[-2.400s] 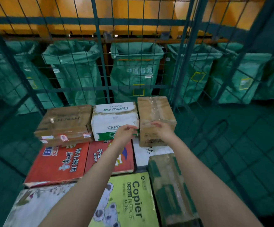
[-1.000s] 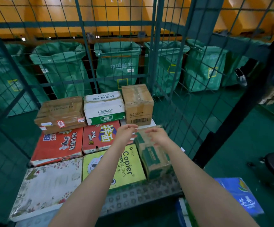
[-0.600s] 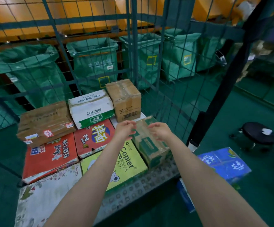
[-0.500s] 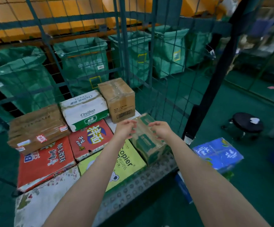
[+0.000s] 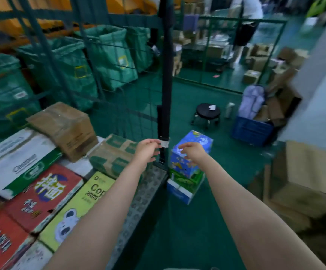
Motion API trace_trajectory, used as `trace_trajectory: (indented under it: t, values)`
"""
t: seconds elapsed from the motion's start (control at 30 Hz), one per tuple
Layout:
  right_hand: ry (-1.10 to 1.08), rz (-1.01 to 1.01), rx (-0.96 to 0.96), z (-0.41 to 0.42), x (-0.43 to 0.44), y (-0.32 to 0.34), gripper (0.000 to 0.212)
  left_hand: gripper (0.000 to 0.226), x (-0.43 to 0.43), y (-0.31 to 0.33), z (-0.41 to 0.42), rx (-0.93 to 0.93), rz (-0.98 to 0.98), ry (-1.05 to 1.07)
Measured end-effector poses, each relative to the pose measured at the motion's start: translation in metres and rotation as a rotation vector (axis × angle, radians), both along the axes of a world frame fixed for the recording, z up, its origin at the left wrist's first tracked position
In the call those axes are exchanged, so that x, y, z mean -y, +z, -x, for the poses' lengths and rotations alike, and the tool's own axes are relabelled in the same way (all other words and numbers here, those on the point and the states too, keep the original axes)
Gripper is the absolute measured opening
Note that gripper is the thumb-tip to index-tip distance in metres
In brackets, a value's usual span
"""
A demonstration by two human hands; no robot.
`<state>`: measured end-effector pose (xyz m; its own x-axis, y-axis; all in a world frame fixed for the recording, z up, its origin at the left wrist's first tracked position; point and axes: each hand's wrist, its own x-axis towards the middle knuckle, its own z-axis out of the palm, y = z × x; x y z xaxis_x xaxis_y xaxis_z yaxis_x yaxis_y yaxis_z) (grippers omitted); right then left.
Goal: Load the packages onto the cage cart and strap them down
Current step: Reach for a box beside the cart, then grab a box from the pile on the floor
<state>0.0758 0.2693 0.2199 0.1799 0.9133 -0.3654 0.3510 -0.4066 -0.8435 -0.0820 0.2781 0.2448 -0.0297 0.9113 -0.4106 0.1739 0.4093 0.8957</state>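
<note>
Cage cart (image 5: 147, 185): green mesh walls, dotted metal deck, fills the left half of the view. Green floor (image 5: 197, 227) runs off to the right. Row of green sacks (image 5: 109, 61) stands behind the mesh.

Packages are on the cart deck, packed edge to edge:
- white box (image 5: 16, 160) with a green stripe, at the back
- plain brown box (image 5: 64, 127) just right of it
- red box (image 5: 43, 193) and yellow box (image 5: 76, 209) in front
- brown box with green print (image 5: 115, 154) at the right edge, tilted, leaning by the corner

Big brown carton (image 5: 310, 172) sits on the floor far right. Blue crate (image 5: 251, 131) is beyond it. A blue box (image 5: 192, 151) sits on top of a green and white box (image 5: 185, 183) on the floor, just outside the cart corner. Black stool (image 5: 208, 114) stands further back, well apart from the cart.

Black strap (image 5: 165, 84) hangs straight down the cart's front right corner, with a pale clip (image 5: 165, 143) at its low end.

Left hand (image 5: 147, 151): fingers curled, tips right at the clip; frame is blurred, so I cannot tell whether it pinches the clip or only touches it. Right hand (image 5: 194, 152): just right of the strap, over the blue box, fingers loose and spread a little, holding nothing, not touching the strap.
</note>
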Motion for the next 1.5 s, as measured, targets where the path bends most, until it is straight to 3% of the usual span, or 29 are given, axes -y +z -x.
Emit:
trace_trajectory:
  t: [0.3,0.7,0.97,1.5]
  values:
    - [-0.283,0.018,0.029,-0.124,0.091,-0.003,0.023,0.027,0.041,-0.002,-0.136,-0.033,-0.016,-0.306]
    - [-0.658,0.111,0.039,-0.323,0.28,-0.01,0.03,0.028,0.167,-0.025,-0.356,-0.009,0.035,-0.681]
    - [-0.875,0.214,-0.002,-0.407,0.385,-0.018,0.029,0.024,0.254,-0.037,-0.472,-0.014,0.076,-0.913]
    - [-1.119,0.278,-0.023,-0.535,0.435,-0.034,0.027,0.02,0.282,-0.062,-0.657,-0.176,0.147,-1.243]
